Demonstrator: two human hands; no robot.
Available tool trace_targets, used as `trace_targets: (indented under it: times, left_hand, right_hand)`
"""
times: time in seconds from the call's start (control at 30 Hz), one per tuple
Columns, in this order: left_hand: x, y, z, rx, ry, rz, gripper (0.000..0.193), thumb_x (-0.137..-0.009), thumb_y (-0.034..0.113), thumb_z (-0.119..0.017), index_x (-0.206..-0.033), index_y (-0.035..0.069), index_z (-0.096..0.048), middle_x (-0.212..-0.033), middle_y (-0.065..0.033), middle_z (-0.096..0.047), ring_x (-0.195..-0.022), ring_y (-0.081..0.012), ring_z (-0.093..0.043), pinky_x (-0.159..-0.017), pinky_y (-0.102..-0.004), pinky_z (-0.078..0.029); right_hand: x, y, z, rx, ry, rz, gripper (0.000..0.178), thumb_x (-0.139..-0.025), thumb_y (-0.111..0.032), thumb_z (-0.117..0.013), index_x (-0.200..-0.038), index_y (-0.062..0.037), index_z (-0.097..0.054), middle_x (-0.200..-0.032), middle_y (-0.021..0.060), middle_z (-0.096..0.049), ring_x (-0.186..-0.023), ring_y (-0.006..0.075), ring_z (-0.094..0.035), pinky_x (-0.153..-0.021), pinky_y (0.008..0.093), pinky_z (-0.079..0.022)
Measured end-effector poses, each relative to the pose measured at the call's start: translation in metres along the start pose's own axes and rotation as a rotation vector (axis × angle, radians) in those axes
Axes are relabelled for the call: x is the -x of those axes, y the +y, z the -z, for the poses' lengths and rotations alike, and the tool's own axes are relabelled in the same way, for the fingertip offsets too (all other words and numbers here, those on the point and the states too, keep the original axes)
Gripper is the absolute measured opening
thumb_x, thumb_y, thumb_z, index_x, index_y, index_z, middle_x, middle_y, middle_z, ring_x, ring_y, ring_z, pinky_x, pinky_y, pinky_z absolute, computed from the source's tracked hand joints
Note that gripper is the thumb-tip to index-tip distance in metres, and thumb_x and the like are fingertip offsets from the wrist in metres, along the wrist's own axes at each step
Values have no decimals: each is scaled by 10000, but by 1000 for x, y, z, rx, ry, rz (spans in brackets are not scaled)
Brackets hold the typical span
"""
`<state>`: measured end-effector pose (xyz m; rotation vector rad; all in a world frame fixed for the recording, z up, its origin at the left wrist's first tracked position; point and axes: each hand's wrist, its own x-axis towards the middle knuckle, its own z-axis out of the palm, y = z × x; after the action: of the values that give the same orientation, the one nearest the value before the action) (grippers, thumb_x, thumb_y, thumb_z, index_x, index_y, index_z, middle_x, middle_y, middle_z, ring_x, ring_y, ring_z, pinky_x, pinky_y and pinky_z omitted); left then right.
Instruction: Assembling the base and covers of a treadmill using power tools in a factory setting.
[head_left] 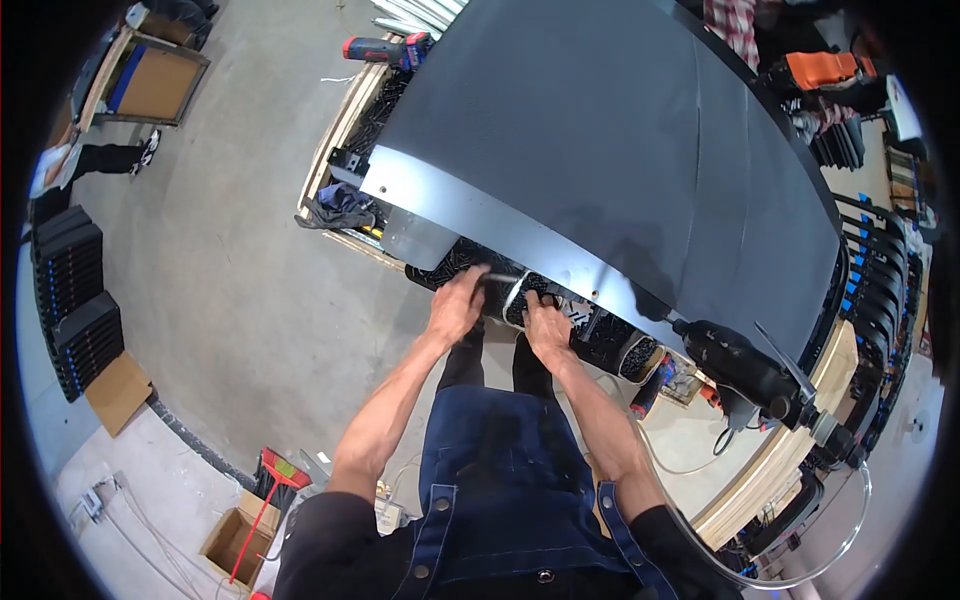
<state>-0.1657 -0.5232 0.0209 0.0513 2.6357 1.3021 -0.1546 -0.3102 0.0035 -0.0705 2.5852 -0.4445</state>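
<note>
My left hand (459, 304) is over an open bin of dark screws (455, 262), its fingers curled near a short greyish piece. What the fingertips hold, if anything, I cannot make out. My right hand (548, 327) dips bent fingers into the neighbouring bin of small black parts (535, 287), which has a white rim. Its fingertips are partly hidden among the parts. Just beyond both hands is the near edge of a large dark grey panel (590, 130). Small silver metal pieces (577, 312) lie to the right of my right hand.
A black power tool with a hose (735, 362) rests at the panel's right corner. A red and blue cordless tool (385, 50) lies on the wooden frame at the far left. Another bin (638, 357) sits further right. Stacked black parts (75, 300) stand at the left wall.
</note>
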Motion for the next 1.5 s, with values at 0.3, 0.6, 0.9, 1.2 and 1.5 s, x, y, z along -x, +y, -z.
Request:
trace_targets:
  times: [0.3, 0.6, 0.9, 1.2, 1.5]
  left_hand:
    - [83, 54, 7, 929, -297, 719, 356, -923, 58, -465, -1269, 4, -528, -1109, -78, -610, -640, -118, -606, -477, -266, -426]
    - [93, 136, 13, 1003, -214, 522, 474, -1070, 458, -448, -1258, 41, -572, -975, -18, -551, -644, -58, -500, -497, -212, -410]
    - [93, 251, 9, 1051, -112, 302, 263, -1024, 262, -616, -1138, 26, -599, -794, -18, -589, -656, -73, -571, -535, -231, -492]
    - [103, 329, -13, 1041, 50, 95, 210, -1004, 154, -640, -1141, 6, -583, -941, -50, -626, -770, -109, -626, -659, -266, -552]
    - [97, 355, -13, 422, 295, -307, 174, -912, 75, -710, -1058, 6, -646, -917, -97, -660, -790, -192, -659, -695, -312, -530]
  right_hand:
    - [10, 13, -1, -101, 107, 111, 229, -944, -185, -620, -1142, -82, -669, -1007, 236, -711, -834, 411, -713, -718, 471, -587]
    - [89, -3, 90, -1185, -33, -118, 242, -903, -106, -743, -1109, 20, -715, -930, 79, -733, -741, 134, -693, -647, 264, -545]
    - [166, 13, 220, -1369, 48, 298, 197, -970, -52, -652, -1149, 3, -714, -1023, 97, -661, -783, 144, -696, -663, 240, -558]
    - [197, 52, 264, -1527, 21, 499, 209, -986, -91, -635, -1164, -6, -705, -1081, 113, -632, -809, 154, -682, -724, 275, -574]
    - [200, 77, 280, -1854, -401, 354, 217, -959, -99, -661, -1153, -9, -696, -997, 118, -673, -837, 210, -695, -768, 367, -602]
